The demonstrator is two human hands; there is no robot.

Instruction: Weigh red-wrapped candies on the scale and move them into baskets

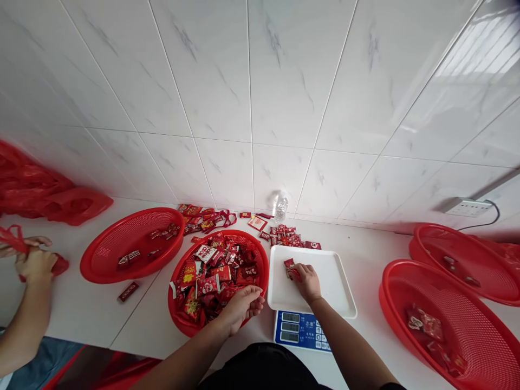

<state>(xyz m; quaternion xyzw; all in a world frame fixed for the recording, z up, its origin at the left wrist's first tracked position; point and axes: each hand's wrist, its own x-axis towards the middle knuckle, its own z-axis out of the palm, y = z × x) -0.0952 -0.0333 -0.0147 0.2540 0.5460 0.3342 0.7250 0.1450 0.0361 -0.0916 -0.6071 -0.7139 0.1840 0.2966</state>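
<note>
My right hand (305, 283) is over the white tray (335, 281) of a digital scale (303, 330), its fingers closed around small red wrapped candies (290, 265) that partly stick out on the left. The fingers hide how many there are. Above the near right rim of a red plastic basket (266, 271) hangs my left hand (242, 306). Its fingers are loosely bent and apart, with nothing visible in them. Red, white and yellow packets (208, 284) fill that basket.
More red packets (286, 236) lie behind the tray, near a clear bottle (280, 207) by the wall. Red baskets (132, 246) with few packets stand left and right (450, 314). At far left, another person's hands (36, 260) handle a red bag, below piled red bags (49, 189).
</note>
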